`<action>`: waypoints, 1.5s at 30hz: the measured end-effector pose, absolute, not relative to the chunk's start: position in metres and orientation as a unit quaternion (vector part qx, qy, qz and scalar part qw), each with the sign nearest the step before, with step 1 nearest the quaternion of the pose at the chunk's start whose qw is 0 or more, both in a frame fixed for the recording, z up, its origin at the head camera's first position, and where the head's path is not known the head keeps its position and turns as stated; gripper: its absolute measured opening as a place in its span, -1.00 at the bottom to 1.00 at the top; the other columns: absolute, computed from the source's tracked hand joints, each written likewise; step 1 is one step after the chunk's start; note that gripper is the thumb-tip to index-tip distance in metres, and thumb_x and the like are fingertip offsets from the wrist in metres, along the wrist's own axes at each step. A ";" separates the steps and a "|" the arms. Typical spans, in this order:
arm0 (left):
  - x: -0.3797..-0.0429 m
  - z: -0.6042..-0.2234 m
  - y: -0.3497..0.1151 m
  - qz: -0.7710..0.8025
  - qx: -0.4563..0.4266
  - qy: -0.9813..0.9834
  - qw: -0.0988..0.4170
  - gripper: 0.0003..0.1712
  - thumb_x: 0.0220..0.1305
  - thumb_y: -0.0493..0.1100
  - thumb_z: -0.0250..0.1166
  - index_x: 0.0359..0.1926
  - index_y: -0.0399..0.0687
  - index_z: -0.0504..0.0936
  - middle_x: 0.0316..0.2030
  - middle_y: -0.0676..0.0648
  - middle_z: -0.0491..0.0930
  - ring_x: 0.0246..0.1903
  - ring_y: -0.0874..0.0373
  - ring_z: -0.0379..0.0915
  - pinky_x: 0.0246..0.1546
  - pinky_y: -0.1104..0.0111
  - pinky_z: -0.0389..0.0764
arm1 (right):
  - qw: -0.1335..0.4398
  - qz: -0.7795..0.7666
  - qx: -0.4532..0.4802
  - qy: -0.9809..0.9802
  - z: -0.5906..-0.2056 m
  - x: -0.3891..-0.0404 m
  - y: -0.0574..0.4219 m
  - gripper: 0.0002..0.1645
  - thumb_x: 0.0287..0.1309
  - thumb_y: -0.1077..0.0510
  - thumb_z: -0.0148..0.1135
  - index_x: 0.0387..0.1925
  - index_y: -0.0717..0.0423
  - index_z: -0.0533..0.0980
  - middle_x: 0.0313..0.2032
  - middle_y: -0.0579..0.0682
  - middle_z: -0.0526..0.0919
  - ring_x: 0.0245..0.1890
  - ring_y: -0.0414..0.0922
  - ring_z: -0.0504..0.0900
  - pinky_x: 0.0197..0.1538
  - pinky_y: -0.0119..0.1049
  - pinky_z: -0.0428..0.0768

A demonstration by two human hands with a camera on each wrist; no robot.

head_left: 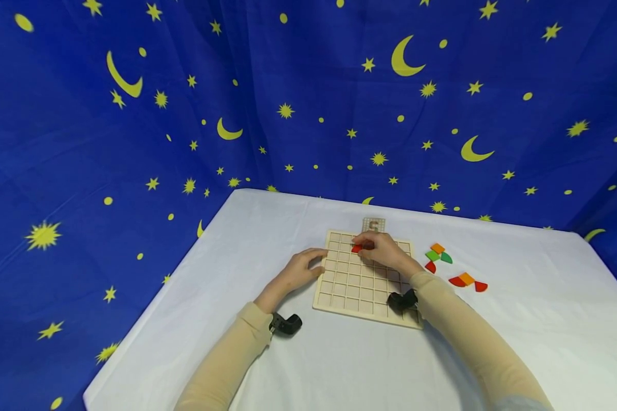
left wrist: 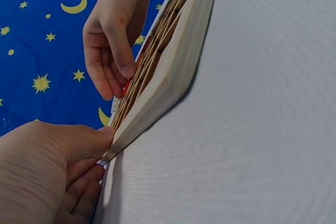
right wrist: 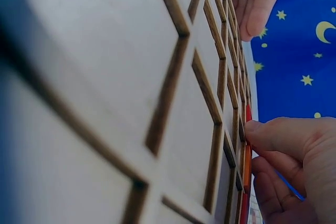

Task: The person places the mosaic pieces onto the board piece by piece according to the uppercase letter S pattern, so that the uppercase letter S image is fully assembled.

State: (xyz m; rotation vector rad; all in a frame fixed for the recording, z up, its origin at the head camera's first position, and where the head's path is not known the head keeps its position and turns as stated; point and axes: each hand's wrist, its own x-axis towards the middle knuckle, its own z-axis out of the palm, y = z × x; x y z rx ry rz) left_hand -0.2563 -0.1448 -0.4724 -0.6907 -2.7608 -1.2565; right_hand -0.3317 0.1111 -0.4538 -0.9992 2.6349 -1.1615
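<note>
A square wooden grid board (head_left: 339,288) lies on the table. My left hand (head_left: 300,269) is at its left edge, thumb and fingers spread apart and touching the rim; the left wrist view shows the thumb (left wrist: 94,142) against that edge. Over the board's far part, my right hand (head_left: 383,250) pinches a small red piece (head_left: 357,249) at a cell. In the right wrist view the thumb tip touches the red piece (right wrist: 249,115), and an orange piece (right wrist: 247,163) shows in the grid beside the fingers. The right hand hides some far cells from the head view.
A small pattern card (head_left: 373,224) lies behind the board. To the right are loose pieces: an orange square (head_left: 437,248), green pieces (head_left: 432,256), a red quarter-circle (head_left: 431,266) and a red-and-orange group (head_left: 466,278). A blue star-patterned curtain (head_left: 308,85) hangs behind the white table (head_left: 519,331).
</note>
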 end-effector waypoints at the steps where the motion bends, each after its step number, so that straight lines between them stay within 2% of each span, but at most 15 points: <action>1: -0.256 -0.472 -0.145 -0.405 -0.222 -0.887 0.015 -0.50 0.25 -0.28 0.26 0.21 -0.29 0.44 0.18 -0.20 0.42 0.19 -0.04 0.32 0.24 0.20 0.31 | 0.047 -0.381 -0.327 0.863 -0.454 -0.332 0.111 -0.63 0.10 0.30 0.30 0.00 0.22 0.57 -0.09 0.09 0.63 -0.14 0.01 0.59 -0.07 -0.08 0.58; 10: -0.256 -0.471 -0.144 -0.405 -0.224 -0.886 0.017 -0.50 0.25 -0.29 0.26 0.21 -0.28 0.44 0.17 -0.20 0.43 0.19 -0.04 0.33 0.24 0.19 0.31 | 0.047 -0.384 -0.318 0.865 -0.453 -0.332 0.114 -0.64 0.10 0.32 0.28 -0.01 0.23 0.57 -0.13 0.08 0.64 -0.19 -0.01 0.61 -0.12 -0.11 0.60; 13: -0.256 -0.472 -0.144 -0.406 -0.224 -0.886 0.017 -0.51 0.25 -0.29 0.25 0.21 -0.29 0.44 0.17 -0.20 0.43 0.19 -0.05 0.33 0.24 0.19 0.31 | 0.037 -0.394 -0.315 0.863 -0.450 -0.333 0.115 -0.63 0.13 0.29 0.28 0.00 0.26 0.55 -0.12 0.10 0.64 -0.14 0.02 0.60 -0.08 -0.10 0.59; 18: -0.256 -0.472 -0.144 -0.405 -0.226 -0.886 0.016 -0.50 0.26 -0.28 0.25 0.21 -0.29 0.44 0.18 -0.19 0.43 0.19 -0.04 0.32 0.24 0.19 0.30 | 0.024 -0.444 -0.290 0.847 -0.432 -0.333 0.121 -0.63 0.19 0.27 0.24 0.04 0.30 0.52 -0.04 0.19 0.59 -0.05 0.08 0.56 0.02 -0.09 0.56; 22: -0.256 -0.471 -0.144 -0.410 -0.226 -0.883 0.014 -0.50 0.26 -0.29 0.25 0.22 -0.29 0.43 0.18 -0.20 0.42 0.20 -0.05 0.31 0.24 0.18 0.31 | 0.025 -0.491 -0.255 0.833 -0.413 -0.330 0.130 -0.61 0.23 0.24 0.22 0.07 0.28 0.50 0.00 0.25 0.57 -0.05 0.10 0.56 -0.02 -0.09 0.58; 27: -0.255 -0.471 -0.143 -0.412 -0.224 -0.883 0.013 -0.49 0.26 -0.28 0.26 0.22 -0.28 0.43 0.18 -0.20 0.41 0.19 -0.06 0.32 0.23 0.16 0.32 | 0.014 -0.499 -0.234 0.834 -0.397 -0.324 0.148 -0.61 0.25 0.19 0.21 0.10 0.21 0.49 0.05 0.21 0.54 -0.01 0.05 0.54 -0.03 -0.24 0.59; 34: -0.256 -0.472 -0.142 -0.413 -0.223 -0.883 0.021 -0.50 0.23 -0.31 0.27 0.20 -0.31 0.45 0.16 -0.21 0.43 0.17 -0.07 0.34 0.23 0.16 0.31 | 0.010 -0.523 -0.215 0.824 -0.396 -0.319 0.183 -0.57 0.25 0.13 0.22 0.12 0.18 0.47 0.09 0.17 0.51 0.02 -0.05 0.53 -0.02 -0.38 0.57; 41: -0.253 -0.471 -0.142 -0.413 -0.221 -0.883 0.018 -0.49 0.23 -0.30 0.28 0.20 -0.30 0.45 0.16 -0.21 0.44 0.15 -0.07 0.36 0.22 0.16 0.33 | 0.015 -0.537 -0.201 0.820 -0.400 -0.315 0.215 -0.53 0.28 0.18 0.17 0.18 0.26 0.41 0.15 0.26 0.45 0.08 0.09 0.48 -0.04 -0.49 0.54; 43: -0.253 -0.471 -0.142 -0.412 -0.222 -0.884 0.020 -0.50 0.23 -0.30 0.28 0.20 -0.30 0.45 0.15 -0.21 0.45 0.15 -0.07 0.37 0.21 0.15 0.34 | 0.009 -0.529 -0.193 0.826 -0.402 -0.315 0.223 -0.50 0.27 0.13 0.18 0.19 0.25 0.41 0.15 0.26 0.45 0.06 0.05 0.50 -0.05 -0.51 0.54; 45: -0.253 -0.471 -0.141 -0.412 -0.222 -0.884 0.021 -0.49 0.22 -0.30 0.28 0.20 -0.29 0.45 0.15 -0.20 0.45 0.15 -0.07 0.36 0.22 0.15 0.34 | 0.004 -0.519 -0.178 0.836 -0.404 -0.316 0.231 -0.49 0.26 0.06 0.20 0.18 0.21 0.43 0.14 0.22 0.47 0.02 -0.08 0.53 -0.06 -0.52 0.54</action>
